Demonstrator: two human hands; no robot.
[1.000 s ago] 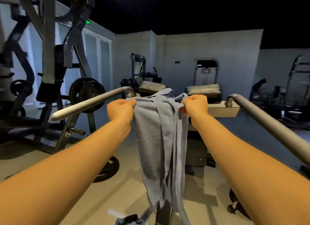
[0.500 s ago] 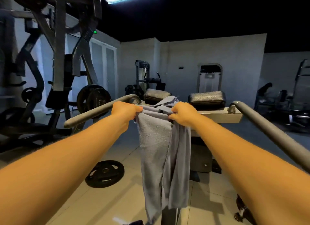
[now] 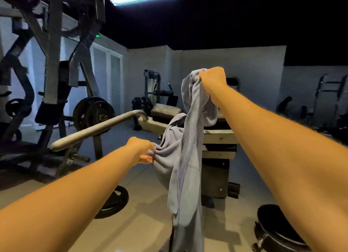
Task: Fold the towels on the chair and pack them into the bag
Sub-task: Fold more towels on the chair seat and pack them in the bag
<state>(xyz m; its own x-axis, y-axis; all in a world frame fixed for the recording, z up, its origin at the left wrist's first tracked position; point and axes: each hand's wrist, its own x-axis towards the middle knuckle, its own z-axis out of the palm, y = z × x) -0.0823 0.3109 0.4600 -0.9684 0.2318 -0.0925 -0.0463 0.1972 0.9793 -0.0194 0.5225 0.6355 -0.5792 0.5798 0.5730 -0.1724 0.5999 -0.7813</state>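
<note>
Grey towel point(image 3: 185, 157) is held in the air at centre view, in front of a gym machine's pale frame point(image 3: 218, 134). Right hand point(image 3: 212, 80) is high and far, fist closed round the towel's top end. Left hand point(image 3: 141, 150) is low and to the left, seemingly nearer, with fingers pinching a bunched fold partway down the cloth, just right of a grey bar point(image 3: 98, 131). The towel's long axis runs close to vertical, from the right hand down past the bottom edge of view; the lower end is not visible. A slack loop sags between the two grips. The cloth is roped and twisted, not flat. Judgement: the towel is not yet spread, so the hands need to draw apart sideways along one edge before any fold. No bag can be made out.
</note>
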